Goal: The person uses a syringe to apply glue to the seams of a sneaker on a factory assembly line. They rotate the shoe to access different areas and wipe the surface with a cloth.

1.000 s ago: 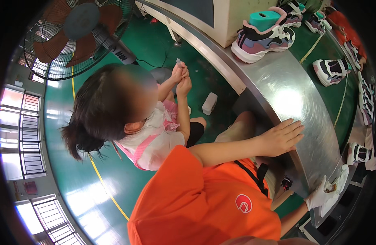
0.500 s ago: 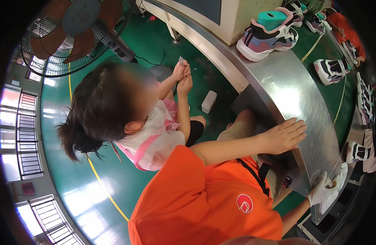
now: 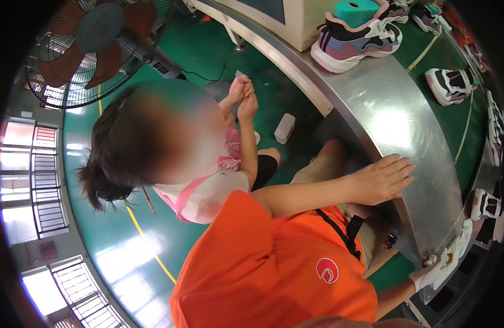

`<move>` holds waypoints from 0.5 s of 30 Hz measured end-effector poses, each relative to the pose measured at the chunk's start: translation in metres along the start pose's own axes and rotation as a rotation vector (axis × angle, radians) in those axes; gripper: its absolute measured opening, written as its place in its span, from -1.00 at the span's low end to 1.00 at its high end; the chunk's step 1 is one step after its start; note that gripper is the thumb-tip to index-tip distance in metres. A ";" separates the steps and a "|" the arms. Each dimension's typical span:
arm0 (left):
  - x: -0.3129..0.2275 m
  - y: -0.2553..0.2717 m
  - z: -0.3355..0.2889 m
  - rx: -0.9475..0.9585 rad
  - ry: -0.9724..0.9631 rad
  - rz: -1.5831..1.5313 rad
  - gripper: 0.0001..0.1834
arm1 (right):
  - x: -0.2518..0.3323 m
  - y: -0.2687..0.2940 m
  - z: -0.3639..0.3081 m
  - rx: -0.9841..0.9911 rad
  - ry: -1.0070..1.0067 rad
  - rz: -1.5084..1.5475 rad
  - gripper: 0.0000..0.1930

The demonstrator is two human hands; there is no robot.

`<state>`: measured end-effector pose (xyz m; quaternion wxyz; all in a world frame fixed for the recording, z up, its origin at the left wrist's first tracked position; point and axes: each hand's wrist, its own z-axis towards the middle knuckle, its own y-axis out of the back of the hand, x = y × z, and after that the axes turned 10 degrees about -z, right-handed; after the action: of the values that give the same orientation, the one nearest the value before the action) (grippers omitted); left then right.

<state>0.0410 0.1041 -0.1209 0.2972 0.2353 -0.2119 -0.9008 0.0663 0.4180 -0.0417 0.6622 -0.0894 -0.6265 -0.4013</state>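
My left hand (image 3: 382,179) lies flat on the shiny metal bench top (image 3: 421,158), fingers stretched out and nothing in them. At the lower right my right hand (image 3: 428,273), in a white glove with bare fingertips showing, is at the bench's near right corner. A crumpled white cloth-like piece (image 3: 461,240) lies right beside its fingers. Whether those fingers grip it is too small and distorted to tell. Farther along the bench stands a multicoloured sneaker (image 3: 357,46) with a teal block (image 3: 357,12) in its opening, out of both hands' reach.
Another person (image 3: 208,180) sits at my left, holding a small pale object (image 3: 239,75). A standing fan (image 3: 101,33) is beyond them. A white-and-black shoe (image 3: 451,86) and another shoe (image 3: 486,205) stand along the right. A white container (image 3: 284,129) rests on the green floor.
My view has shifted slightly. The seated person's head has turned further toward me. My gloved right hand has changed its pose beside the white piece; my left hand stays flat.
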 end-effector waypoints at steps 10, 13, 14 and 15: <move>-0.006 0.001 0.001 0.047 0.054 0.026 -0.48 | -0.012 0.013 -0.015 -0.007 0.176 -0.146 -0.43; -0.008 0.010 0.005 0.044 0.097 -0.055 -0.57 | -0.001 -0.002 -0.002 -0.111 0.254 -0.283 -0.46; -0.008 0.013 0.007 0.039 0.113 -0.098 -0.61 | -0.001 -0.004 0.004 -0.145 0.272 -0.327 -0.47; -0.005 0.016 0.009 0.063 0.107 -0.164 -0.67 | -0.004 -0.005 0.008 -0.117 0.176 -0.237 -0.49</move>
<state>0.0468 0.0974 -0.1040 0.2259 0.3087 -0.2040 -0.9011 0.0575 0.4209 -0.0463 0.6562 -0.0179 -0.5478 -0.5186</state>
